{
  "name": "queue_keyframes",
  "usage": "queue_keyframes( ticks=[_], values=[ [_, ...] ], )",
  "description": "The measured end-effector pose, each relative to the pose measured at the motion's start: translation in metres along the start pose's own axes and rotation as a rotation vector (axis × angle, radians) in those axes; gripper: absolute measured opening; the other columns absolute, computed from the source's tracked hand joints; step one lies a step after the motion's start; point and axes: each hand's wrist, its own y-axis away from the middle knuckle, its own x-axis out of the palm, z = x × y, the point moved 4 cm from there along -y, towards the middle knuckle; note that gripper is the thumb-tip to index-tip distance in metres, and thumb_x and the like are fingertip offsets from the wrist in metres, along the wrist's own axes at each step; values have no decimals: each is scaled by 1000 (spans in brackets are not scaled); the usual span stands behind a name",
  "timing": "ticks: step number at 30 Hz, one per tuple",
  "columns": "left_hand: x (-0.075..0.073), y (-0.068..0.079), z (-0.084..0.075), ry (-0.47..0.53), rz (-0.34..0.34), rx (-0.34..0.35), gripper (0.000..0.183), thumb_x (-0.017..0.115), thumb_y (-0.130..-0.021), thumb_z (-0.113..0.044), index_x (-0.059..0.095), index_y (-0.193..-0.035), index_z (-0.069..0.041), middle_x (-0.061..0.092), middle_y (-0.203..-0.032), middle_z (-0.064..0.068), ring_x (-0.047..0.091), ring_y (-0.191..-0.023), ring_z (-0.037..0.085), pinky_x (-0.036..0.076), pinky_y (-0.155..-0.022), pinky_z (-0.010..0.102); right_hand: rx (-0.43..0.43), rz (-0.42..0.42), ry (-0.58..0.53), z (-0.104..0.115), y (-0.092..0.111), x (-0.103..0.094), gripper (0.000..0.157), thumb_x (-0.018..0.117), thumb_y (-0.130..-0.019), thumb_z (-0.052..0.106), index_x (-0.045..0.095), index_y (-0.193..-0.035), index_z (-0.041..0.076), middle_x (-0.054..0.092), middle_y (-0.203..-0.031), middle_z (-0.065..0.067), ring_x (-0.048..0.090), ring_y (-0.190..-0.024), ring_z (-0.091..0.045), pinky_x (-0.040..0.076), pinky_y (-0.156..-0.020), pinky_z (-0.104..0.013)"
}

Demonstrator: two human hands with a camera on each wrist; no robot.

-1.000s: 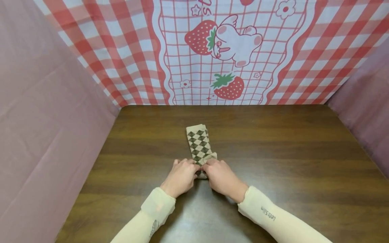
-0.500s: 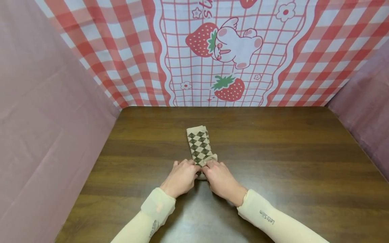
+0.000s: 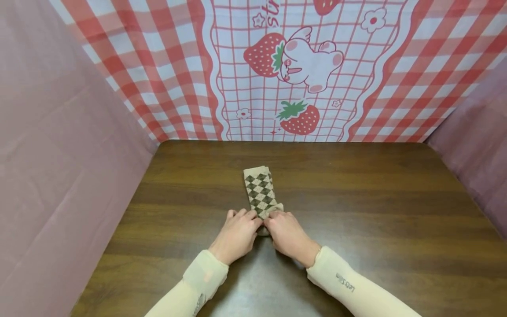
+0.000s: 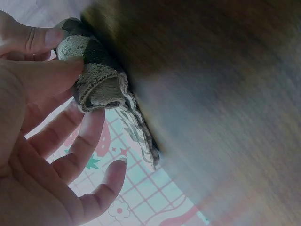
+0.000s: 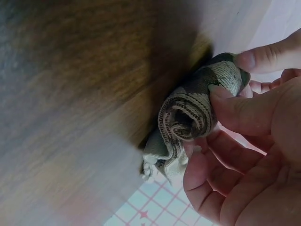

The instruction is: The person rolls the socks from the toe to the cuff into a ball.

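Note:
A beige argyle sock (image 3: 260, 189) with dark diamonds lies lengthwise on the wooden table, its cuff end pointing away from me. Its near end is wound into a tight roll (image 5: 188, 113), whose spiral layers show in the right wrist view. My left hand (image 3: 236, 235) pinches the left side of the roll between thumb and fingers. From the other side, my right hand (image 3: 288, 233) grips it the same way. Close by the right fingers, a beige flap (image 3: 274, 208) of the sock sticks out sideways. Both hands cover much of the roll in the head view.
The brown tabletop (image 3: 356, 211) extends around the sock on all sides. Behind its far edge hangs a red-and-white checked curtain (image 3: 174, 79) with strawberry prints. Pink cloth (image 3: 79, 154) hangs along the left, and more on the right.
The head view has tipped up slightly, so everything sits a little lower in it. Both hands keep their hold on the rolled end, with barely any movement visible.

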Motion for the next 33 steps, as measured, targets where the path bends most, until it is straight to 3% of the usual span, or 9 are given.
queue_keyframes(
  ticks=[18, 25, 33],
  values=[
    [7, 1, 1, -18, -25, -7, 18, 81, -79, -17, 71, -94, -16, 66, -90, -3, 57, -82, 19, 37, -71, 38, 11, -11, -34, 1, 1, -2, 28, 74, -61, -9, 69, -83, 8, 61, -81, -7, 61, -77, -26, 48, -59, -43],
    [8, 1, 3, 15, 0, -34, 15, 78, -82, -16, 70, -94, -13, 67, -92, -1, 57, -83, 20, 37, -72, 38, -2, -52, -38, 2, 5, -3, 21, 77, -73, -1, 69, -92, 5, 58, -92, -7, 57, -86, -26, 47, -63, -40],
    [6, 0, 6, 43, 18, -49, 14, 77, -83, -15, 72, -96, -15, 66, -91, -2, 57, -83, 19, 38, -72, 38, -22, -111, -4, 3, 8, -3, 20, 74, -72, -4, 68, -87, 7, 56, -88, -5, 56, -81, -25, 41, -60, -37]
  ],
)
